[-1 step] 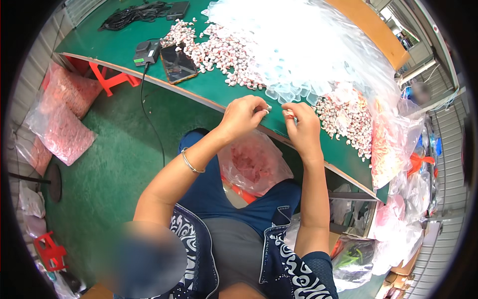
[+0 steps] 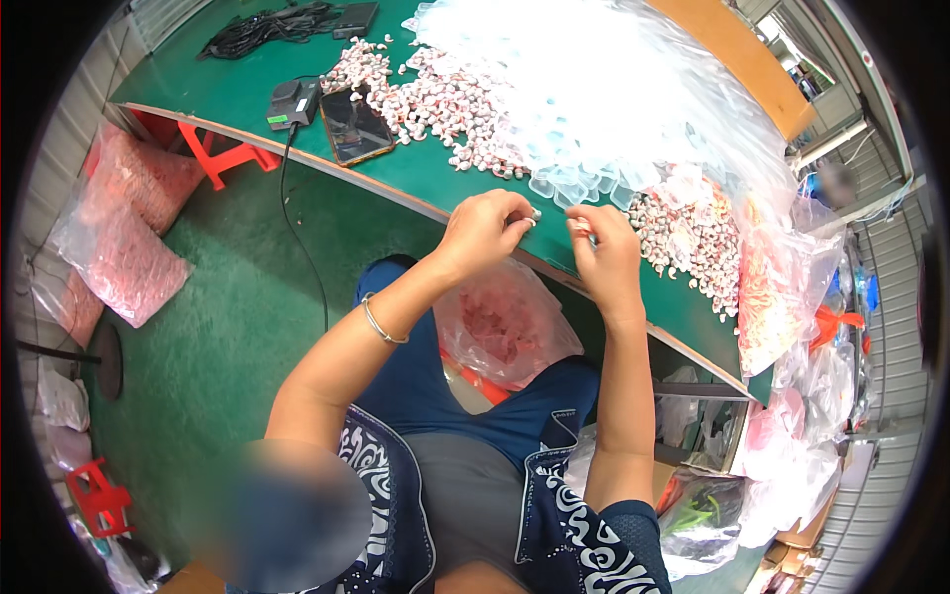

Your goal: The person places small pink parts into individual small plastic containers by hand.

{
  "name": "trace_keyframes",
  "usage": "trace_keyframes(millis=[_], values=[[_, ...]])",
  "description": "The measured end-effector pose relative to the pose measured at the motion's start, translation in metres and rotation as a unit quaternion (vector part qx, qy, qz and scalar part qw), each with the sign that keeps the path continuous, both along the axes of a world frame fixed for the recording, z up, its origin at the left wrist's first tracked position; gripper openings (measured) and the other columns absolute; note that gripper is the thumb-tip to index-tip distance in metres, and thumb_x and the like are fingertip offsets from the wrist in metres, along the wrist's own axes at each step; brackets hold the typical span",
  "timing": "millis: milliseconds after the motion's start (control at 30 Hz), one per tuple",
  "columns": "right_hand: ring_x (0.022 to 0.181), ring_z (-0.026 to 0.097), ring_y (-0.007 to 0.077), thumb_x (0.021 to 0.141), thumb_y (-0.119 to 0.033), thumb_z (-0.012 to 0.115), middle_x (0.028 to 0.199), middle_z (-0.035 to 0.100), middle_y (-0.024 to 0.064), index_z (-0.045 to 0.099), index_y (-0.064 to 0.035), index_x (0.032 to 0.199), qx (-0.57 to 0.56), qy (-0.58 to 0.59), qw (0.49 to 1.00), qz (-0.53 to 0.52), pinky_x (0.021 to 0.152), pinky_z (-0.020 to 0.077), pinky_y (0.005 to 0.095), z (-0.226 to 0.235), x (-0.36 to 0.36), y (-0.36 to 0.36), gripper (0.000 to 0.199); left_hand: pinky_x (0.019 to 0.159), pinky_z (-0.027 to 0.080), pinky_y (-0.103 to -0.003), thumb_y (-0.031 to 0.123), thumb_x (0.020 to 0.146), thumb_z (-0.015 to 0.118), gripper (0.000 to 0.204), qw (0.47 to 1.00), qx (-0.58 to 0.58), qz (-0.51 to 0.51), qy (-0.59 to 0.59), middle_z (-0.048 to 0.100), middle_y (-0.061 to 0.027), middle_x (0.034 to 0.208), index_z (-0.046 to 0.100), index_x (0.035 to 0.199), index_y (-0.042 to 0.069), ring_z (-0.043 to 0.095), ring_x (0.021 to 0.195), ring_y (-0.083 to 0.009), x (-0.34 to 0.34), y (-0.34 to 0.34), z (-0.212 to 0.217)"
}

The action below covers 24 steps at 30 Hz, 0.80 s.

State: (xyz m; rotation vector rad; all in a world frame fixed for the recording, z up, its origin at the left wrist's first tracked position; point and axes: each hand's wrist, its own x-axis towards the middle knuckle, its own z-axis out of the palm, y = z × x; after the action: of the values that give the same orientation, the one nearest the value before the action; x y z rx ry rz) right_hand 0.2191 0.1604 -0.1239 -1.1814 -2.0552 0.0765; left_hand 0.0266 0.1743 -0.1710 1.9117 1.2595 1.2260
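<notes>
Over the front edge of the green table (image 2: pixel 426 188), my left hand (image 2: pixel 481 234) pinches a small whitish piece (image 2: pixel 535 215) at its fingertips. Facing it, a short gap away, my right hand (image 2: pixel 608 259) is closed on a small red-and-white piece (image 2: pixel 582 228). Both pieces are too small to name. Just beyond my hands lie translucent plastic cups (image 2: pixel 576 184). One heap of small white-and-red pieces (image 2: pixel 435 94) spreads to the left of them, and another heap of similar pieces (image 2: pixel 683 238) lies nearest my right hand.
Between my knees stands a clear bag of pink pieces (image 2: pixel 505 322). A phone (image 2: pixel 354 129), a black device (image 2: pixel 293 103) and a cable bundle (image 2: pixel 267 32) lie at the table's left. Filled bags (image 2: pixel 139 238) and a red stool (image 2: pixel 223 155) stand on the floor. A plastic bag (image 2: pixel 772 297) sits at the right end.
My right hand has shifted slightly to the right with its piece, widening the gap between my hands a little. My left hand has stayed in place.
</notes>
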Motion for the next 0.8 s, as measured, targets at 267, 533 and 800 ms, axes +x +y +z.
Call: trace_keyframes(millis=[267, 533, 800], values=[[0.061, 0.044, 0.0018, 0.093, -0.009, 0.069, 0.072, 0.059, -0.0046, 0.074, -0.0058, 0.103, -0.049, 0.213, 0.959, -0.181, 0.054, 0.0368, 0.0201, -0.022, 0.088, -0.01, 0.012, 0.059, 0.047, -0.029, 0.008, 0.086, 0.071, 0.011, 0.999, 0.014, -0.019, -0.026, 0.064, -0.007, 0.081, 0.068, 0.095, 0.002, 0.056, 0.062, -0.013, -0.001, 0.0, -0.003], [0.072, 0.065, 0.0323, 0.087, -0.009, 0.066, 0.086, 0.068, 0.0156, 0.073, -0.0082, 0.097, -0.025, 0.058, 0.967, -0.246, 0.066, 0.0507, 0.0396, -0.051, 0.124, -0.016, 0.012, 0.058, 0.046, -0.029, 0.008, 0.086, 0.07, 0.01, 0.995, 0.047, -0.076, -0.052, 0.063, -0.0074, 0.081, 0.067, 0.094, 0.002, 0.055, 0.061, -0.0142, 0.034, -0.006, 0.004], [0.076, 0.065, 0.0318, 0.082, -0.01, 0.067, 0.085, 0.063, 0.009, 0.068, -0.0122, 0.093, 0.053, -0.115, 0.943, -0.308, 0.065, 0.0489, 0.0434, -0.045, 0.108, 0.002, 0.011, 0.06, 0.048, -0.033, 0.01, 0.085, 0.07, 0.01, 0.994, 0.064, -0.09, -0.005, 0.065, -0.009, 0.083, 0.068, 0.093, 0.004, 0.058, 0.064, -0.0201, 0.058, 0.008, 0.011]])
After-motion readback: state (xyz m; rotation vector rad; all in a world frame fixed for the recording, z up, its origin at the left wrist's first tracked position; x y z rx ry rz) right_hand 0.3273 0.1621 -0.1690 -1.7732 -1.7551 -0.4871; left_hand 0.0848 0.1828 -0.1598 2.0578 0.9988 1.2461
